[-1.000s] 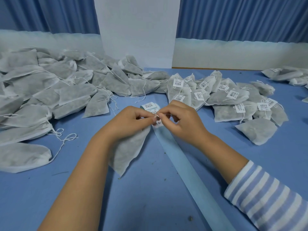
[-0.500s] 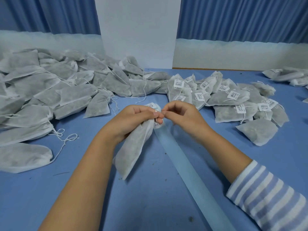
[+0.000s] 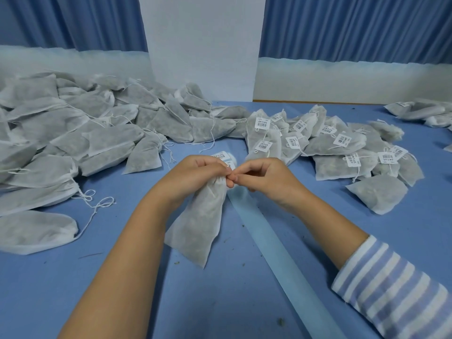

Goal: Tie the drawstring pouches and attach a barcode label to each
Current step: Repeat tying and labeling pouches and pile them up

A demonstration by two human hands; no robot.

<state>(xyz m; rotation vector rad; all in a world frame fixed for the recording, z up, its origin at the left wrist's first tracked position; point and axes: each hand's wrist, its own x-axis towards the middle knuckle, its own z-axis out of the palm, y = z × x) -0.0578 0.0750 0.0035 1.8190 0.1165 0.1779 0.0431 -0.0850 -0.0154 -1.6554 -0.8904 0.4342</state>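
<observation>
A grey-white drawstring pouch (image 3: 200, 221) hangs from its gathered neck above the blue table, bottom corner near the surface. My left hand (image 3: 195, 174) grips that neck. My right hand (image 3: 264, 177) meets it fingertip to fingertip and pinches at the neck, where the string is hidden by my fingers. A roll of barcode labels (image 3: 223, 156) peeks out just behind my left hand, and its pale blue backing strip (image 3: 276, 255) runs toward me across the table.
A big heap of untied pouches (image 3: 73, 143) with loose strings fills the left side. Labelled pouches (image 3: 337, 148) are piled at the right, with one unlabelled pouch (image 3: 378, 193) in front. More pouches (image 3: 420, 113) lie far right. The blue table (image 3: 49, 277) carries small crumbs.
The pouch has come up off the table and now hangs more upright. Both hands rose slightly and stayed together at its neck.
</observation>
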